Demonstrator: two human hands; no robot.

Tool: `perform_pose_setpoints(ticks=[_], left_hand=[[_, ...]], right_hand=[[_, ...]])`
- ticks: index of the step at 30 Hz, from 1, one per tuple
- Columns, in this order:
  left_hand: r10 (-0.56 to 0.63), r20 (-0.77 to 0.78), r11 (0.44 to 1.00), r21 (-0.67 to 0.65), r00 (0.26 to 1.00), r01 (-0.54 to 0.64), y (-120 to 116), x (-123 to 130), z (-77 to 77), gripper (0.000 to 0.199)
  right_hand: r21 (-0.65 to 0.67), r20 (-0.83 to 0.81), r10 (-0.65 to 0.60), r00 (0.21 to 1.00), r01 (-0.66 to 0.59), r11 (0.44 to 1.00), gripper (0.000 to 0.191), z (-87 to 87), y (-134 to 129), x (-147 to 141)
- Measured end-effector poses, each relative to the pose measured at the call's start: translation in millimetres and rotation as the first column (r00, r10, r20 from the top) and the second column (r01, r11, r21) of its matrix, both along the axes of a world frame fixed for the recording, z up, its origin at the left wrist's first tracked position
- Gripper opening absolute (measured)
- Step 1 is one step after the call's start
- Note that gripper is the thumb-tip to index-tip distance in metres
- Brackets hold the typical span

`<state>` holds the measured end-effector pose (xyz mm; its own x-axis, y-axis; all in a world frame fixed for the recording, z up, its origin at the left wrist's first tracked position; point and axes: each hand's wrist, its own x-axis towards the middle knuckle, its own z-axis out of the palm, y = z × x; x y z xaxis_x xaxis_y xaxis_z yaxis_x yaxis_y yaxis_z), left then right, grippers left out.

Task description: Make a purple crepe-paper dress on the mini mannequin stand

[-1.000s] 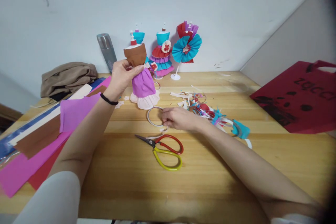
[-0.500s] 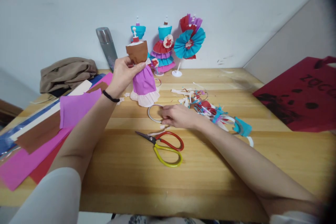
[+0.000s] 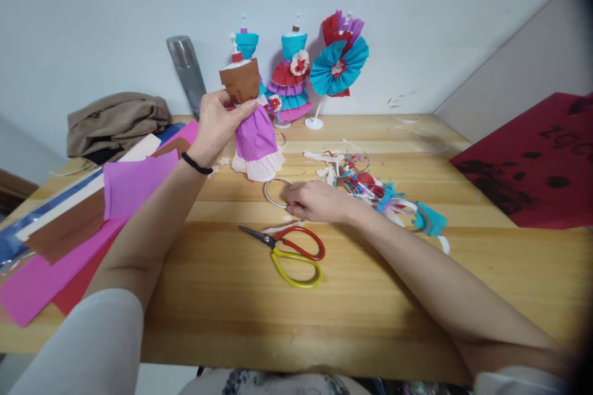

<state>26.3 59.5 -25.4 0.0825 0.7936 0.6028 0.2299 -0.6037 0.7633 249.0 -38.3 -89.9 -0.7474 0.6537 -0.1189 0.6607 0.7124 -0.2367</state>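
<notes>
A small dress form (image 3: 256,136) wears a brown paper top, a purple skirt and a white ruffled hem. My left hand (image 3: 217,120) pinches it at the waist, thumb in front. To its right, my right hand (image 3: 315,200) is low over the table with its fingers closed at the right side of a thin white ring (image 3: 265,192). The fingertips are partly hidden. Scissors (image 3: 269,239) with one red and one yellow handle lie with blades slightly apart, nearer to me than the ring.
Three decorated dress forms (image 3: 294,46) stand by the wall, beside a grey flask (image 3: 188,74). Colored paper sheets (image 3: 74,222) and a brown cloth (image 3: 118,123) lie left. Paper scraps (image 3: 365,182) spread right of center, and a red bag (image 3: 532,166) is far right.
The camera view has shifted slightly, moving the whole scene a little upward in the picture. Both hands keep nearly the same positions and grips.
</notes>
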Motion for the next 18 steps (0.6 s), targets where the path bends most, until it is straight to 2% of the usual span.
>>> perform_pose_setpoints(ticks=[5, 10, 18], left_hand=[[0.032, -0.020, 0.999, 0.017, 0.999, -0.032, 3.9, -2.2, -0.9, 0.020], [-0.045, 0.094, 0.997, -0.061, 0.995, 0.051, 4.1, -1.3, -0.7, 0.020], [-0.067, 0.027, 0.997, -0.029, 0.997, 0.068, -2.4, 4.5, -1.6, 0.020]], right_hand=[[-0.005, 0.039, -0.029, 0.999, 0.029, 1.000, 0.017, -0.4, -1.5, -1.1], [-0.013, -0.014, -0.010, 1.000, 0.010, 1.000, 0.017, 0.6, 1.5, 0.3], [0.035, -0.059, -0.062, 0.996, 0.064, 0.997, 0.013, 6.2, 4.5, 6.6]])
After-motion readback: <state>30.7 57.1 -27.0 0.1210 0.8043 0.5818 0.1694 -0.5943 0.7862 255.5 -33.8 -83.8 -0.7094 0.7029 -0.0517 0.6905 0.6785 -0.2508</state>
